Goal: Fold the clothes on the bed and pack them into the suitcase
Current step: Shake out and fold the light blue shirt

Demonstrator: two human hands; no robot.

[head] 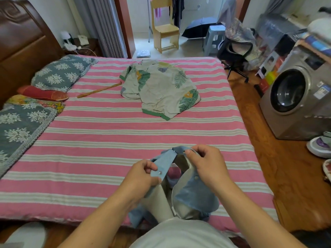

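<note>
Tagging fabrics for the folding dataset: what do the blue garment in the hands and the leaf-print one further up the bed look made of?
Blue garment: looks like light denim or chambray, matte, with a pale lining and shiny metal snaps; left hand and right hand pinch its snap plackets. Leaf-print garment: thin, soft woven, cotton-like, matte, crumpled, green ribbed-looking trim. Exact fibres can't be told.

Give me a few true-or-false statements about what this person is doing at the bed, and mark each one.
1. Both hands hold the blue garment. True: the left hand and right hand each pinch a snap-studded edge.
2. The leaf-print garment is neatly folded. False: it lies rumpled on the striped bed.
3. The washing machine stands to the person's left. False: it is on the right.
4. A wooden chair stands beyond the bed. True.
5. A suitcase lies open on the bed. False: none is visible.
</note>
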